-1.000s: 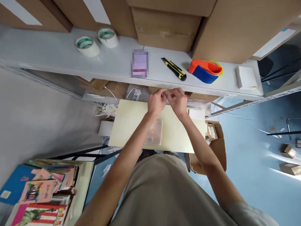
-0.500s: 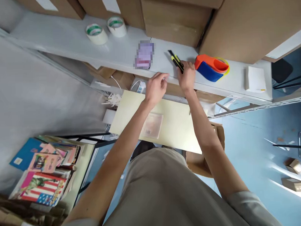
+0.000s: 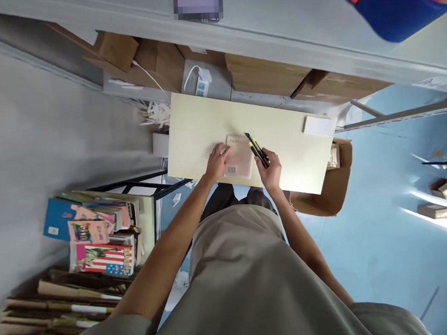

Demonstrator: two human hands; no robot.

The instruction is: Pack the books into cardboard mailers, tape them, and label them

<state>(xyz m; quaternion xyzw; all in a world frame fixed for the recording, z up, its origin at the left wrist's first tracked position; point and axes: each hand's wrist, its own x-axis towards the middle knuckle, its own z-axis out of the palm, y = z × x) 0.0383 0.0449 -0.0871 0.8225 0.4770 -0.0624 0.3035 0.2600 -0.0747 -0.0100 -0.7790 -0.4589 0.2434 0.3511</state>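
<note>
A small flat packet in clear wrap (image 3: 239,154) lies on a pale yellow table (image 3: 288,136). My left hand (image 3: 216,161) rests on the packet's left edge, fingers laid flat on it. My right hand (image 3: 270,170) is closed round a yellow and black utility knife (image 3: 257,149). The knife's tip points up and left along the packet's right edge.
A white slip (image 3: 317,125) lies at the table's right end, above a brown carton (image 3: 330,193). A grey shelf (image 3: 277,33) runs overhead with a blue and orange tape dispenser (image 3: 397,5). Cardboard boxes (image 3: 264,75) and a power strip (image 3: 199,83) sit beneath it. Books (image 3: 97,235) are stacked at left.
My right hand took the utility knife off the shelf and brought it down to the packet. My left hand dropped from the shelf edge onto the packet. The view tilted down.
</note>
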